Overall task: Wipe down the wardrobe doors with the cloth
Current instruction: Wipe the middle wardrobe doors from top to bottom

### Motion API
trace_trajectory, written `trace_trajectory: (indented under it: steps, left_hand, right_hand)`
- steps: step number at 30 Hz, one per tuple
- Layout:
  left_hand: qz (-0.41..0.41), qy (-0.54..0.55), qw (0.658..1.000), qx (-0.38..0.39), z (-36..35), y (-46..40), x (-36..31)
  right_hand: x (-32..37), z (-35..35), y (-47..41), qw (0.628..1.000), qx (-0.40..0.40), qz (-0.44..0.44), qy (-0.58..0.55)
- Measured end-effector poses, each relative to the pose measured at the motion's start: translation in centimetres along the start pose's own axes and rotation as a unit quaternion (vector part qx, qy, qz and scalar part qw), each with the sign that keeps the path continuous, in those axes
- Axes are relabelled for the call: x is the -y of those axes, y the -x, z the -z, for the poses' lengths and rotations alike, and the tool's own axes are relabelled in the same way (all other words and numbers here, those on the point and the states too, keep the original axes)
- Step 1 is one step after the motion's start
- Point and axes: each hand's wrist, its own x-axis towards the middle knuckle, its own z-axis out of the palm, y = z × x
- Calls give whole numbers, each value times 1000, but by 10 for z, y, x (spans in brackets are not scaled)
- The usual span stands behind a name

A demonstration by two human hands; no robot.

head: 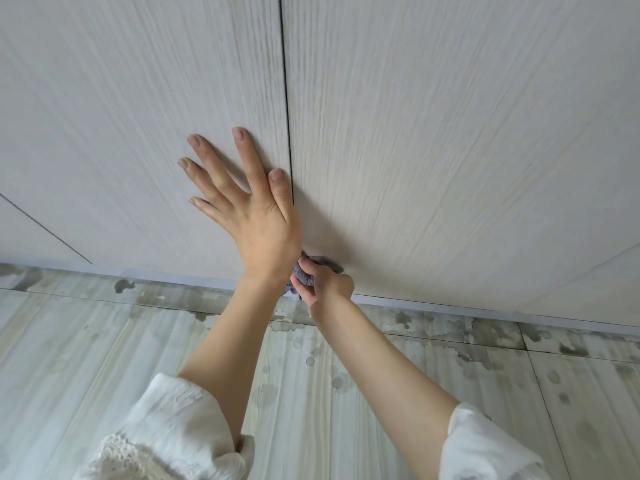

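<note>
While your white sleeves (166, 434) frame the bottom of the view, both bare forearms reach forward over the pale, stain-blotched floor tiles (104, 341) toward the wardrobe. Your right hand (323, 280) is curled around the bunched grey-purple cloth (306, 273), holding it against the very bottom of the right door (450, 150), just above the plinth strip (450, 308) and beside the dark seam (285, 98) between the doors. Your left hand (249, 195) lies flat, fingers spread and straight, bracing on the left door (121, 116) next to that seam and gripping nothing. Judging by the cloth sitting at the door's lowest edge, you look to be finishing a downward pass near the seam. No damp streaks show on either panel, so how much has been wiped cannot be told; the wide spans of both doors may well remain.
</note>
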Motion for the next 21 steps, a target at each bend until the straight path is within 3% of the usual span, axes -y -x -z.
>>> trace_trajectory:
  steps: [7, 21]
  left_hand:
    - [-8, -2, 1000, 7, 3, 0, 2]
    - [-14, -22, 1000, 0, 0, 2, 4]
  right_hand:
    - [-9, 16, -20, 998, -17, 7, 63]
    - [24, 60, -37, 992, -90, 43, 74]
